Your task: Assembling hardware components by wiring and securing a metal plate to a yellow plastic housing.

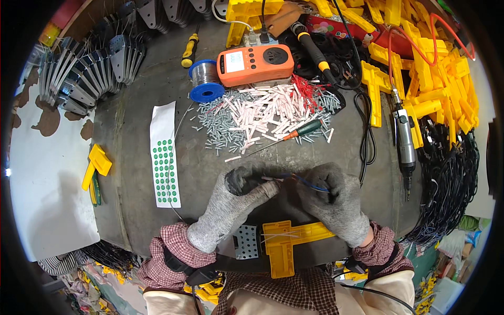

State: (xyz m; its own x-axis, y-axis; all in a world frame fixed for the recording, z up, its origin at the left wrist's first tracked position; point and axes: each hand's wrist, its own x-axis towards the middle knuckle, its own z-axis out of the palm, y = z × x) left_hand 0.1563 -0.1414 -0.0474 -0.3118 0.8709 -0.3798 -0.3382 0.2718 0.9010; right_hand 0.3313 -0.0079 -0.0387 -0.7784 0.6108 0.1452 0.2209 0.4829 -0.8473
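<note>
Both my hands wear grey gloves and meet above the middle of the bench. My left hand [231, 197] pinches the end of some thin wires, beside a small pale piece at its fingertips. A blue wire [311, 185] runs across to my right hand [338, 197], whose fingers are curled closed around it. Darker strands lie alongside; their exact kind is hard to make out. Below the hands, a yellow T-shaped plastic housing [281, 252] lies at the bench's near edge with thin pale wires across it. Next to it is a perforated metal plate [247, 242].
Beyond my hands lie piles of screws [215, 123] and pale sleeves [262, 113], with a screwdriver [299, 131]. Behind are a solder spool [203, 79] and an orange meter [255, 64]. Green stickers [165, 168] lie left; an electric screwdriver [405, 139] and yellow housings [441, 84] right.
</note>
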